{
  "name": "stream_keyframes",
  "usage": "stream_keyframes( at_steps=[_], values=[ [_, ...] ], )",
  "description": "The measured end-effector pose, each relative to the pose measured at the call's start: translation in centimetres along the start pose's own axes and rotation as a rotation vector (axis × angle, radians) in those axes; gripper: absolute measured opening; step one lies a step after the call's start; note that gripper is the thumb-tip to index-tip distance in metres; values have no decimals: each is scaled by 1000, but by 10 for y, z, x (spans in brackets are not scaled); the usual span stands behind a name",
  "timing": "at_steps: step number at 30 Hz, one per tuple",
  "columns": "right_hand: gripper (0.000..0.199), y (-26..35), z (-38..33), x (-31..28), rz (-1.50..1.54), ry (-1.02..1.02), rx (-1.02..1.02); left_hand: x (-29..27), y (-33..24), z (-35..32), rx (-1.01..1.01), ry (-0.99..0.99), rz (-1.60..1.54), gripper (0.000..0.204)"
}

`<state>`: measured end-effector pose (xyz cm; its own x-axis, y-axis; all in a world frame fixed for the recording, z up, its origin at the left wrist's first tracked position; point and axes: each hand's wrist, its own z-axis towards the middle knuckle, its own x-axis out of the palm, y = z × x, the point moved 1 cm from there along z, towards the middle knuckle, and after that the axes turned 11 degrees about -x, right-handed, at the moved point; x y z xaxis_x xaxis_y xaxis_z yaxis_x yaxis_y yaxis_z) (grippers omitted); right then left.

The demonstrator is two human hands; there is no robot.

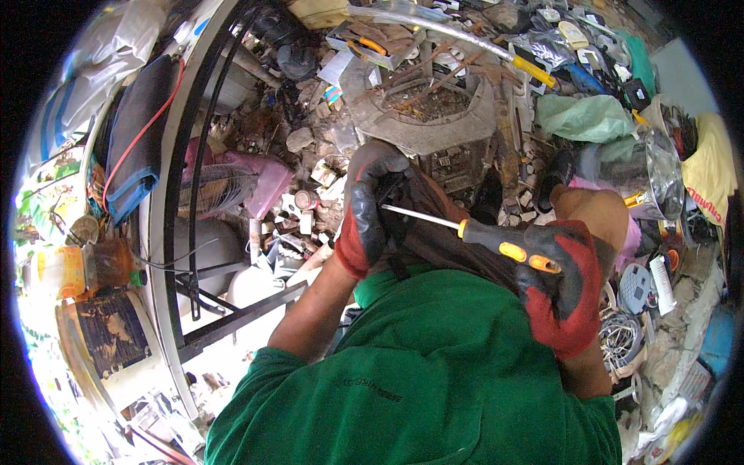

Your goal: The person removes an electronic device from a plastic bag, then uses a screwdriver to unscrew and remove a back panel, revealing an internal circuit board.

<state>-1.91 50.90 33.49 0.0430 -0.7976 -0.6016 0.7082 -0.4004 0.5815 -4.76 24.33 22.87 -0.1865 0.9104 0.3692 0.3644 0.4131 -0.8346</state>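
My right hand, in a red and black work glove, is closed round the black and orange handle of a screwdriver. Its metal shaft points left, and the tip reaches a small black object over my lap. That object sits in my left hand, gloved the same way, with the fingers curled round it. Against the dark trousers I cannot make out what kind of thing it is, nor whether the tip is seated in it.
A black metal frame stands at my left, with a pink bag and a fan guard behind it. Ahead lies a dusty grey frame amid rubble. A yellow-ended pole, a green bag and coiled cable are to the right.
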Motion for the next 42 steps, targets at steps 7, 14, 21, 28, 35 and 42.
stream_keyframes(
  at_steps=[7, 14, 21, 28, 35, 42],
  values=[
    [51, -1, 5, -2, -13, 64, 5, -24, 14, 4, 6, 122, 117, 83],
    [45, 1, 19, -14, -18, 142, 235, -23, 18, 5, 54, 126, 293, 86],
    [49, 2, 23, -2, 66, 112, 17, -25, 23, 4, 11, 101, 199, 83],
    [55, -4, 22, 4, 207, -65, -145, -11, 17, -2, -203, 320, -209, 73],
    [50, -3, 19, 3, 178, -34, -150, -8, -6, 6, -166, 451, -411, 76],
    [46, 6, 15, -5, 125, -148, -153, -15, -22, 11, -150, 488, -505, 78]
  ],
)
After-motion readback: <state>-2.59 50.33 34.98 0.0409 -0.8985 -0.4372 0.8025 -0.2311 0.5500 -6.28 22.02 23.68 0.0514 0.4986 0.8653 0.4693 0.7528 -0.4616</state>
